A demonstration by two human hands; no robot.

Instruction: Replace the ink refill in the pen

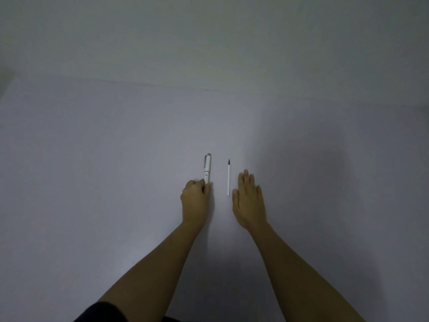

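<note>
A white pen (207, 169) with a silver clip and cap end lies on the pale table, pointing away from me. My left hand (196, 202) is curled around its near end, thumb and fingers pinching the barrel. A thin white ink refill (228, 178) with a dark tip lies parallel to the pen, a little to its right. My right hand (249, 201) rests flat on the table just right of the refill, fingers extended, thumb close to the refill's near end but apart from it.
The pale table (116, 159) stretches wide on both sides and ends at a far edge against a plain wall (209, 43). A dark bit of clothing (99, 313) shows at the bottom left.
</note>
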